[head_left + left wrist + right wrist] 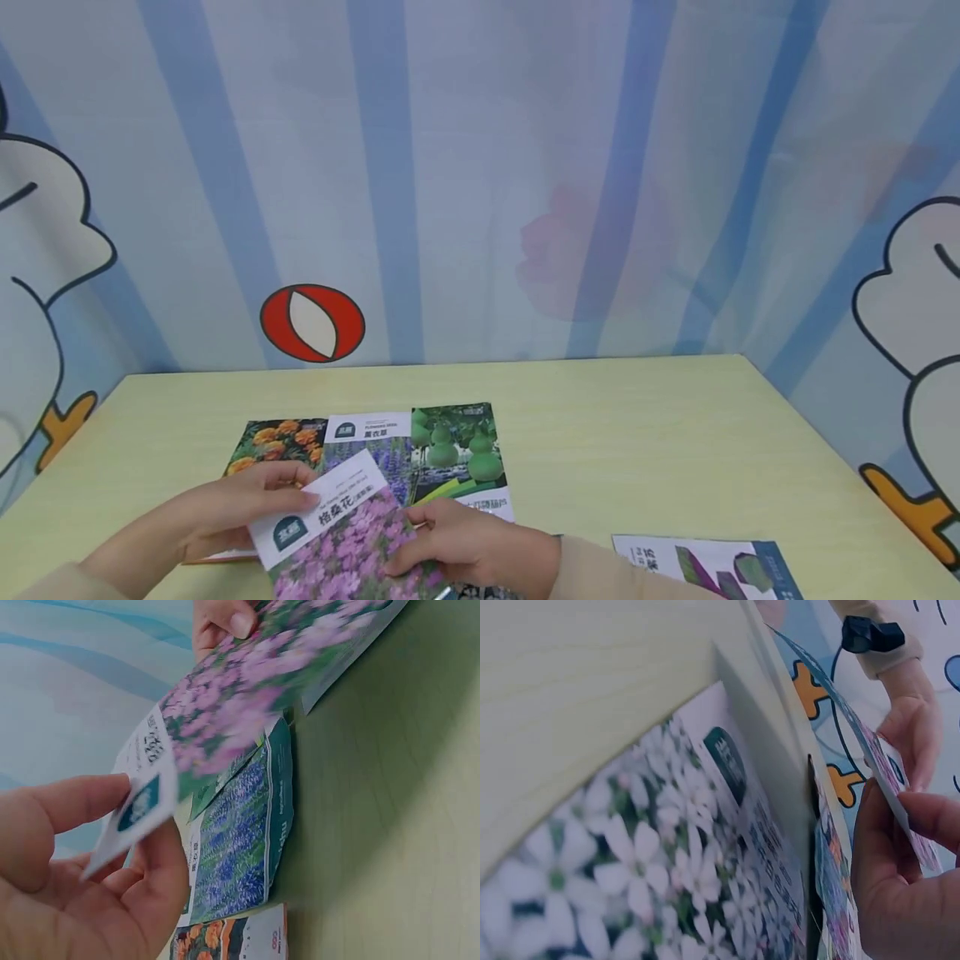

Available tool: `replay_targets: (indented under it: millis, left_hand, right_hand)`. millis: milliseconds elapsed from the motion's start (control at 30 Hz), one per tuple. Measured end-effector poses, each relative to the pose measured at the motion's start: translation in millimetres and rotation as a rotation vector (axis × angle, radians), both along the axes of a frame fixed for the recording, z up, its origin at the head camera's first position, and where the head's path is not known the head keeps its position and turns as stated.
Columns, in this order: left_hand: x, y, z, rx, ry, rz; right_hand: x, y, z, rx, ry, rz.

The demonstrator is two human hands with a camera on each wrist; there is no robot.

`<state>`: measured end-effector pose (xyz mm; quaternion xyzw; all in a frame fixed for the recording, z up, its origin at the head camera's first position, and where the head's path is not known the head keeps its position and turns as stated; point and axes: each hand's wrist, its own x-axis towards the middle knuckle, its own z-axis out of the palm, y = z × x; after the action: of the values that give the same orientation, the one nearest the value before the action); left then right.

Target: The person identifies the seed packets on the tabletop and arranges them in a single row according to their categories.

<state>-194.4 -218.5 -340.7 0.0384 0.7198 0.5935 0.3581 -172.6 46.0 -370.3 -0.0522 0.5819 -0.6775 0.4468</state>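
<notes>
Both hands hold a seed packet point(345, 546) with pink flowers and a white top band, tilted above the table. My left hand point(228, 508) pinches its white end between thumb and fingers, which the left wrist view shows close up. At the packet's right edge, my right hand point(472, 542) pinches with the thumb on the printed face. Behind it lie a marigold packet point(273, 442), a packet of purple-blue flowers point(367, 427) and a green gourd packet point(457, 454), side by side and partly covered by the hands and held packet.
A white-flower packet point(652, 855) lies on the table near my right hand. Further right, a packet with purple and green leaves point(708, 567) is cut off by the head view's lower edge. A printed blue curtain point(480, 183) stands behind the pale yellow table point(615, 442).
</notes>
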Motion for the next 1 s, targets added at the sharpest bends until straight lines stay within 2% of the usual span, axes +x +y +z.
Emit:
replay_targets:
  millis: [67,200,300,400,467,633,867,1000]
  left_hand:
    - [0.6,-1,-1.3,0.016,-0.029,0.053]
    - [-1.5,1,-4.5,0.115,-0.079,0.139]
    - [-4.7,5,-8.1,0.197,-0.085,0.137]
    - [-7.1,13,-11.3,0.237,-0.084,0.118]
    - [-7.7,20,-13.1,0.238,-0.080,0.111]
    - [-9.0,37,-13.5,0.172,-0.069,0.133]
    - [-13.1,50,-14.3,0.207,-0.039,0.138]
    - [-15.1,55,-13.9,0.191,-0.015,0.141]
  right_hand:
    - [-3.0,3,1.0,0.021,0.003,-0.060]
    - [-9.0,4,3.0,0.035,0.039,-0.168]
    - [-13.5,3,4.3,0.041,0.059,-0.245]
    - [-18.6,2,5.2,0.027,0.077,-0.315]
    - [-22.0,3,5.5,0.002,0.092,-0.347]
    - [-29.1,9,4.1,-0.027,0.121,-0.404]
    - [-37.0,21,0.6,-0.010,0.124,-0.436]
    - [-41.4,31,0.7,0.038,0.142,-0.444]
